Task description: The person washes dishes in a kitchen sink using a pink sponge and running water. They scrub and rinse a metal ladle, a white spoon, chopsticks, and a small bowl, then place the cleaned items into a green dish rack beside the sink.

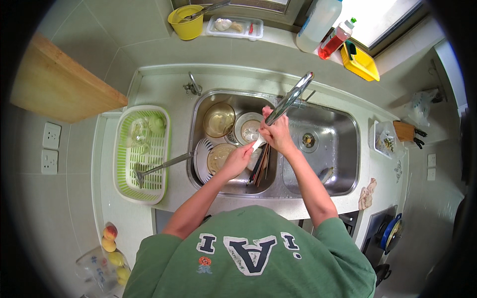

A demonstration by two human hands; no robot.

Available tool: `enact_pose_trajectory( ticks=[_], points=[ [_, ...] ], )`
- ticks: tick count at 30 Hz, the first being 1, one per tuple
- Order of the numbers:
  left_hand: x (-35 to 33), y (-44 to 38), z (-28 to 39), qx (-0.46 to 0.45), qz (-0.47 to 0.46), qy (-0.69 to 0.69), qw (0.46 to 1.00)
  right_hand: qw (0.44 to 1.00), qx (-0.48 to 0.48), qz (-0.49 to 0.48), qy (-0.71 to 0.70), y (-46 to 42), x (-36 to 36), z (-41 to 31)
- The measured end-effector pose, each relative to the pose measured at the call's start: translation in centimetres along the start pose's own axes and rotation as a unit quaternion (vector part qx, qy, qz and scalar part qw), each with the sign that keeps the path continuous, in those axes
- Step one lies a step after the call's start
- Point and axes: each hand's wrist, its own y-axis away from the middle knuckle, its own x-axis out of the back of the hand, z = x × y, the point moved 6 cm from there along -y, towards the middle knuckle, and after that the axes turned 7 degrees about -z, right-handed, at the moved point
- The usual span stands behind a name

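A white spoon point(258, 143) is held between both hands under the chrome faucet point(290, 98). My left hand point(237, 161) pinches its handle end. My right hand point(276, 130) is closed around its other end with a pink cloth or sponge point(267, 111), partly hidden by the faucet. Below them in the left sink basin lie several chopsticks point(258, 167), an amber glass bowl point(219, 119), a white bowl point(242, 123), another clear glass bowl point(220, 158) and a plate with a striped rim point(201, 160).
A green and white drainer basket point(166, 149) with glassware stands left, a long-handled metal utensil point(167, 164) reaching from it to the sink. The right basin point(335, 130) has scraps at its drain. A crumpled cloth point(367, 193) lies right, near a knife block point(404, 131). Bottles point(337, 39) stand on the sill.
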Motion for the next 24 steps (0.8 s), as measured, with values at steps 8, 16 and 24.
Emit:
enact_pose_trajectory(
  ticks=[8,16,24],
  points=[
    [1.2,0.4,0.2,-0.076,-0.002,-0.101,0.992,0.948,-0.239,-0.081,-0.193,0.9,-4.1,5.5],
    [-0.7,-1.8,-2.8,0.098,-0.095,0.261,0.956,0.928,-0.311,0.061,-0.196,2.0,-4.8,2.7],
    [-1.0,-2.5,-0.7,-0.050,0.068,0.026,0.996,0.775,-0.486,0.271,-0.299,7.5,-9.6,6.0]
  ],
)
